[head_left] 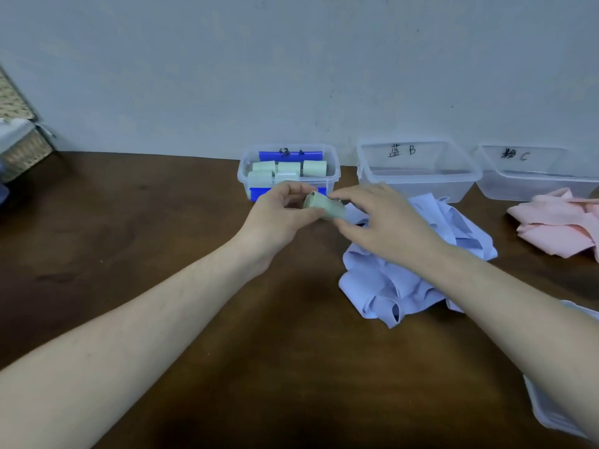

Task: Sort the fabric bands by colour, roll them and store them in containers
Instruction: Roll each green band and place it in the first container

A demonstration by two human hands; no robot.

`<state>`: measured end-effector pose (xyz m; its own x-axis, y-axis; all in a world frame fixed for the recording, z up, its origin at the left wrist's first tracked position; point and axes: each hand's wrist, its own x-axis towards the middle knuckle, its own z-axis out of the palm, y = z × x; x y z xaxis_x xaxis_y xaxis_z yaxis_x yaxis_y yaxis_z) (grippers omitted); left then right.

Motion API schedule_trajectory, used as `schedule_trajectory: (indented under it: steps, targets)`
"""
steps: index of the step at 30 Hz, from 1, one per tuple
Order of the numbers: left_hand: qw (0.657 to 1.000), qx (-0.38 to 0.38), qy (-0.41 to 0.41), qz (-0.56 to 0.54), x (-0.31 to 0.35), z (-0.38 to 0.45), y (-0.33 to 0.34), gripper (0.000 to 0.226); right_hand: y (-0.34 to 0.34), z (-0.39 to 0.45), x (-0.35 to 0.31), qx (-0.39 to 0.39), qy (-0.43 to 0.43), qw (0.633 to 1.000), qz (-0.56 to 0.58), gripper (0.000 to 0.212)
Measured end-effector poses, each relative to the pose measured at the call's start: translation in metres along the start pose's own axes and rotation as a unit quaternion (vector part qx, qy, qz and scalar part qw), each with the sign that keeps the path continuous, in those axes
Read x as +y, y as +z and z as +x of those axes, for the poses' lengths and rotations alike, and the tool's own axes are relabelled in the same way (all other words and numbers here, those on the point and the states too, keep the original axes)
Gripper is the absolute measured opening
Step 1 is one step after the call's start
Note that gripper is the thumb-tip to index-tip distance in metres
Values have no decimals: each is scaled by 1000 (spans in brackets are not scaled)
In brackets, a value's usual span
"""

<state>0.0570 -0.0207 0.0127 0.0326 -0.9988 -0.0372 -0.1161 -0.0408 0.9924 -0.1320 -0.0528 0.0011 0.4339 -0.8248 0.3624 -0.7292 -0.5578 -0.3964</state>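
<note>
Filling most of the view, the brown surface (162, 254) carries everything, its near edge cut off below. At about two o'clock from the hands lies the crumpled blue bands pile (389, 286), partly hidden under the right forearm. Behind it stands the clear container marked B (418, 171); its inside is hard to read through the cloudy wall. At three o'clock the container marked C (531, 176) and the pink bands pile (557, 228) are both cut by the frame edge. At twelve o'clock the container with blue clips (288, 170) holds several pale green rolls (287, 171); its front is hidden by the hands. Left hand (278, 218) and right hand (382, 222) together pinch a green roll (324, 207) just above the surface, fingers covering its ends.
</note>
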Motion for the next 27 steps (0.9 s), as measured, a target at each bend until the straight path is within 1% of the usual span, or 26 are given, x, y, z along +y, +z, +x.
schedule_trajectory:
  steps: [2, 5, 8, 13, 17, 20, 22, 23, 25, 27]
  targets:
    - [1000, 0, 4, 28, 3, 16, -9, 26, 3, 21, 2, 16, -15, 1000, -19, 46]
    - [998, -25, 7, 58, 8, 40, -24, 26, 5, 50, -3, 19, -21, 1000, -6, 37]
    - [996, -41, 39, 68, 9, 62, -38, 26, 12, 78, -6, -6, -5, 1000, -3, 33]
    - [993, -68, 59, 82, 7, 95, -58, 25, 13, 117, -5, -48, 1, 999, -22, 33]
    - [993, -68, 74, 59, 7, 118, -64, 23, 10, 140, -2, -50, 13, 998, -25, 28]
    - [990, -89, 89, 64, 7, 133, -66, 28, 8, 155, 4, -73, 15, 996, -38, 26]
    - [985, -90, 109, 94, 6, 145, -68, 35, 4, 164, 13, -90, 19, 994, -54, 28]
    - [982, -79, 122, 120, 6, 151, -70, 33, 2, 168, 20, -96, 26, 993, -62, 29]
    - [970, -59, 147, 182, 5, 166, -75, 22, 1, 175, 34, -104, 49, 991, -61, 27]
    - [951, -54, 164, 256, 3, 181, -76, 15, 1, 181, 47, -122, 69, 988, -57, 25]
